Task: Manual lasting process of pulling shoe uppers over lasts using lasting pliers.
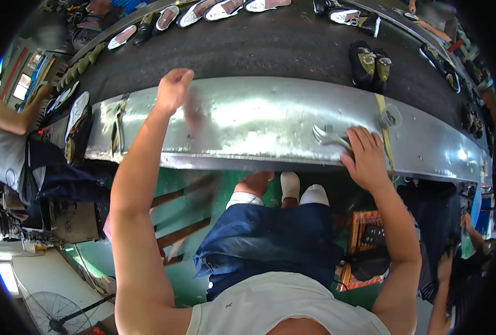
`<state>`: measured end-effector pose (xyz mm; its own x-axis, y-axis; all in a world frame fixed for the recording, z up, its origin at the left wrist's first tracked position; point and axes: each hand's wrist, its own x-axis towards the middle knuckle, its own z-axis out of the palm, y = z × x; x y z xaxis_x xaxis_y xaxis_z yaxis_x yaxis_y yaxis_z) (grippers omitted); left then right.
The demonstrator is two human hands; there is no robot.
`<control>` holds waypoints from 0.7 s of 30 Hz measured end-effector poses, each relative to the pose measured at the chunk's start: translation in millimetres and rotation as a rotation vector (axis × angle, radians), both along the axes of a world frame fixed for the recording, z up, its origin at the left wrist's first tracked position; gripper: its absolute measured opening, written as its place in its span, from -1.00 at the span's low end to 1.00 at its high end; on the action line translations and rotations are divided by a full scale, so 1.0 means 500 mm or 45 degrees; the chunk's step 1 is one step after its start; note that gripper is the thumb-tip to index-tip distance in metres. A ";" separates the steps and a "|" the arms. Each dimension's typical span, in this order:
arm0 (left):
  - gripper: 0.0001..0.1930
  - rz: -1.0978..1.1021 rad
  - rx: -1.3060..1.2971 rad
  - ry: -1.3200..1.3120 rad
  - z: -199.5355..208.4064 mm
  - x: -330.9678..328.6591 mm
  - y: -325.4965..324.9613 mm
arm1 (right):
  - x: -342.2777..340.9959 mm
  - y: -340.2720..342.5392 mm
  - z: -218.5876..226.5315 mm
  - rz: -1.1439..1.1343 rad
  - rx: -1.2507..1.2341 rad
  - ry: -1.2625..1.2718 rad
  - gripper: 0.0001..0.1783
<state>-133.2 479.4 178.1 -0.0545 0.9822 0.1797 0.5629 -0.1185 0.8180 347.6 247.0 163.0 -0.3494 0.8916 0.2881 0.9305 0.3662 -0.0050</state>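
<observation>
My left hand (174,91) is raised over the far edge of the shiny metal ledge (248,111), beside the dark belt. Its fingers are curled closed, and whatever may be inside them is hidden. At the right, my right hand (368,156) rests low on the ledge's near edge, over the end of a silver metal hand tool (329,135). The tool passes between thumb and fingers; its exact kind is unclear. A pair of black shoes with olive insides (363,62) stands on the belt beyond my right hand.
Along the far side of the dark belt (259,50) runs a row of shoes (224,10). A clear round cup (392,116) stands right of my right hand, by a yellow strip (384,131). A co-worker (8,134) sits at left; a wooden rack (175,240) is below.
</observation>
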 end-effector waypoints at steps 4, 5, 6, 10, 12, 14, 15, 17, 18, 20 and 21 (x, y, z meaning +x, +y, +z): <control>-0.43 0.237 -0.117 0.151 -0.049 -0.005 0.260 | 0.026 0.024 0.022 0.072 -0.132 -0.025 -0.24; -0.43 0.227 -0.121 0.151 -0.067 -0.017 0.329 | 0.030 0.031 0.021 0.126 -0.099 -0.003 -0.23; -0.39 0.301 -0.083 0.217 -0.089 -0.043 0.398 | 0.031 0.044 0.021 0.190 -0.060 0.021 -0.21; -0.24 0.585 0.051 0.321 -0.132 -0.031 0.607 | 0.040 0.060 0.023 0.176 -0.158 0.071 -0.23; -0.21 0.598 0.076 0.399 -0.121 -0.053 0.693 | 0.040 0.068 0.016 0.186 -0.157 0.095 -0.26; -0.16 0.591 0.088 0.288 -0.123 -0.036 0.767 | 0.039 0.064 0.012 0.153 -0.199 0.076 -0.27; -0.12 0.583 0.098 0.135 -0.133 -0.026 0.799 | 0.041 0.068 0.009 0.133 -0.232 0.060 -0.27; 0.00 0.164 -0.198 -0.302 -0.126 -0.029 0.872 | 0.040 0.080 0.005 0.123 -0.228 0.059 -0.28; 0.03 0.283 -0.170 -0.075 -0.109 -0.022 0.894 | 0.035 0.078 0.005 0.126 -0.214 0.061 -0.29; 0.10 0.258 -0.237 0.089 -0.115 0.039 0.906 | 0.029 0.069 0.018 0.097 -0.243 0.046 -0.29; 0.12 0.159 -0.190 0.373 -0.116 0.062 0.905 | 0.031 0.079 0.015 0.097 -0.219 0.037 -0.30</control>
